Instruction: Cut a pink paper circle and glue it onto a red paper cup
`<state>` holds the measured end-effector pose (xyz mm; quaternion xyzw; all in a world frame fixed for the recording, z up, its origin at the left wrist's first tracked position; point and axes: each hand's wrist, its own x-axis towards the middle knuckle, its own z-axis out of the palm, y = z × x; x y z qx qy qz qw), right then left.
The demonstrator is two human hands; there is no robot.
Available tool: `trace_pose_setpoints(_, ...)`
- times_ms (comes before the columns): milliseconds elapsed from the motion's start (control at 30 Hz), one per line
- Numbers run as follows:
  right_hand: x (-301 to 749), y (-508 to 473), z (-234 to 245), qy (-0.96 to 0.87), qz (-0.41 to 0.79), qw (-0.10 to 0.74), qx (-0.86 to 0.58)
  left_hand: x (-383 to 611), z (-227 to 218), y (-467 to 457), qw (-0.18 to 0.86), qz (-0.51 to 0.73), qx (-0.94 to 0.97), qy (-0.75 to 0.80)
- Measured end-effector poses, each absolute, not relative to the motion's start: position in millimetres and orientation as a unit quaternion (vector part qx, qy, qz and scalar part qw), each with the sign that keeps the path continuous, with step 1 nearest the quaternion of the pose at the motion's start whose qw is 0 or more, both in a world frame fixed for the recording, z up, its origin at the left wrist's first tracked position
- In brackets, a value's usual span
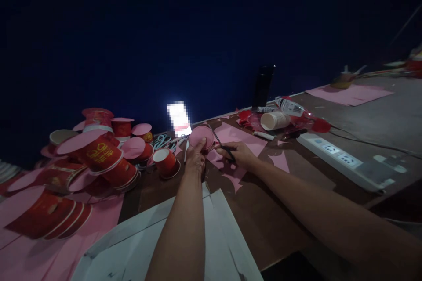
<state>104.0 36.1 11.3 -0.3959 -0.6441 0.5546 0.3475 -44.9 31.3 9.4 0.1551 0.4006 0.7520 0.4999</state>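
Observation:
My left hand (197,158) is closed on a round pink paper disc (199,134), thumb on top; a cup seems to sit under the disc, but it is mostly hidden. In my right hand (239,154) is a pair of dark scissors (219,139), its blades reaching toward the disc's right edge. Pink paper (248,138) lies on the brown table just beyond, with cut scraps (279,161) around it. Left of my left hand stands a red paper cup (165,162) with a white inside.
Red cups topped with pink discs (102,153) pile up at the left. A pale cardboard piece (217,228) lies in front of me. A power strip (339,158), stacked paper cups (274,120) and a marker (263,135) are rightward. A lit screen (180,118) glows behind.

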Motion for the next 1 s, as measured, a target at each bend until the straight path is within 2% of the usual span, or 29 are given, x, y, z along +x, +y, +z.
trace_pose_setpoints(300,104.3,36.6,10.7,-0.642,0.559,0.363,-0.38,-49.9,8.1,34.5,0.533,0.747,0.108,0.383)
trace_pose_setpoints(1000,105.1,37.0,12.8,-0.641,0.557,0.352,-0.394,-48.2,5.9,30.6,0.523,0.741,0.185,0.378)
